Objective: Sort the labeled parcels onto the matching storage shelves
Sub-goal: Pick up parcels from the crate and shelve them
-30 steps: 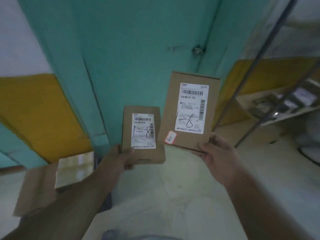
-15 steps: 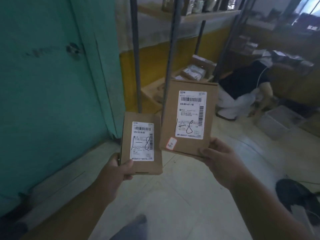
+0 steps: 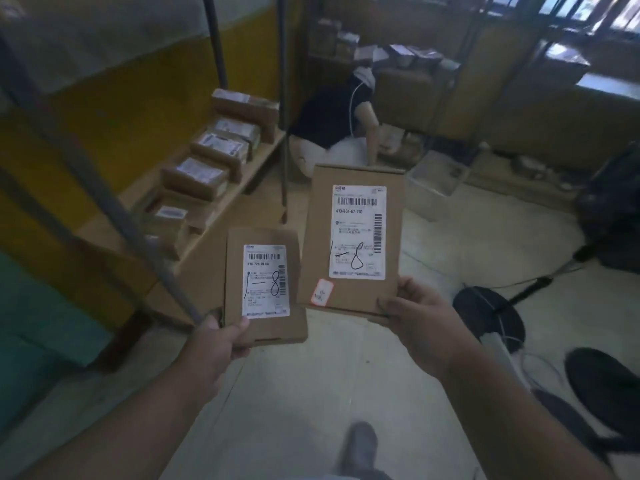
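My left hand (image 3: 214, 344) gripped the small parcel (image 3: 265, 289) and my right hand (image 3: 420, 322) the big parcel (image 3: 353, 237), both upright by their bottom edges. The shelf (image 3: 239, 174) lay ahead-left, running away from me, nearer my left hand, I judged.

Both forearms reach forward into view, hands raised side by side. The left hand (image 3: 216, 342) sits lower, thumb laid across the near face of what it holds, fingers hidden behind. The right hand (image 3: 420, 322) is higher, thumb on the near corner, fingers curled in a pinching grip.
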### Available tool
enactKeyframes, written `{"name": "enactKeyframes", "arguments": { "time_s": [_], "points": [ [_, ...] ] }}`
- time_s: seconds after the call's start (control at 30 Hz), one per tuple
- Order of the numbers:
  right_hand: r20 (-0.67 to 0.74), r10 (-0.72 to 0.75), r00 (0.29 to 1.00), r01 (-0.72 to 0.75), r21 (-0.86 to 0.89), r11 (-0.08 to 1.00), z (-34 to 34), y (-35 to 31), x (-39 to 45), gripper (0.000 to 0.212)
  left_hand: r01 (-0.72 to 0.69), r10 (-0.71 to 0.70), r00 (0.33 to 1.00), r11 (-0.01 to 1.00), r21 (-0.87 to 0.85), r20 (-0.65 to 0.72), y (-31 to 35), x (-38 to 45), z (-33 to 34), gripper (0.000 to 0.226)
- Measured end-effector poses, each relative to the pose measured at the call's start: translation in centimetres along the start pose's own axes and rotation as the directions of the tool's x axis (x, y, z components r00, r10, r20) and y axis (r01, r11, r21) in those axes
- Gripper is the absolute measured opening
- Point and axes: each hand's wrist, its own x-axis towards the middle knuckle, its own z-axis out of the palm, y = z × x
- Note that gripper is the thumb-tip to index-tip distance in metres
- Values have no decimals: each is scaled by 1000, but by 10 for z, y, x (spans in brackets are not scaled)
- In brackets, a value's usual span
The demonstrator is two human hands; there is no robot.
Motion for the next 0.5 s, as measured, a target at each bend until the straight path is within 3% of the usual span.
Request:
{"name": "enactKeyframes", "arguments": {
  "time_s": [0.13,0.3,0.5],
  "points": [
    [51,35,998,-34,-26,999,-40,-22,85,31,-18,15,999,999,-44,-48,15,50,71,16],
    [189,187,964,-169,-108,980,-73,-65,191,33,24,-58,979,985,-173,-193,34,74,129,15],
    [384,322,865,-224,-279,934,-30,-88,309,32,2,-109,918,963,-270,-381,44,114,133,23]
  ]
}}
